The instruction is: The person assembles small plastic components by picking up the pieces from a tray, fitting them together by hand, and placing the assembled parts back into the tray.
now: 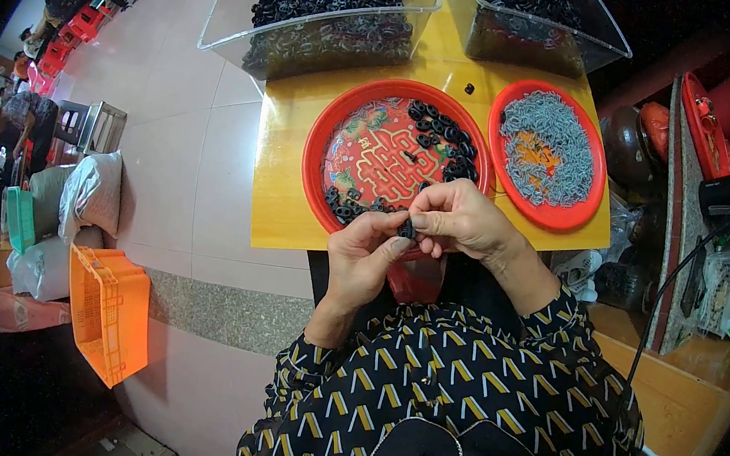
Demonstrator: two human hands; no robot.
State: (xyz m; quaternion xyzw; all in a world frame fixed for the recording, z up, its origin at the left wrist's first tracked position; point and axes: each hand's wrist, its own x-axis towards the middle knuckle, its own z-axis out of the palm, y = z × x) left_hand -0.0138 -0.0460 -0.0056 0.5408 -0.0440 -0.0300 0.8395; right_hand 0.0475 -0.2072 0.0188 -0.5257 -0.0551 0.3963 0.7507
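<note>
Black part [407, 229], one of them, sits between the fingertips of two bare hands, above the near edge of a round red tray. The left hand [355, 255] pinches it between thumb and forefinger; the right hand [468, 223] has thumb and forefinger closed together at its upper end — anything finer held there is too small to tell.

Under the hands, the one round tray [313, 160] has a patterned floor, with similar black pieces [450, 137] along its right side and near edge, overlapping too much for a sure count. Just right of it stands one red oval-looking dish [559, 219], spread with a great many grey metal bits [566, 146], also past counting.

Both rest on one yellow table [279, 207]. Beyond the tray lies a single loose black piece [469, 89]; behind are two clear tubs — a left tub [211, 41] and a right tub [609, 47] — each heaped with black pieces.

Farther out, on the left, are one orange crate [123, 319], one green basket [19, 219] and several sacks [91, 197]. At the upper left, a few people are near red stools [88, 22].
</note>
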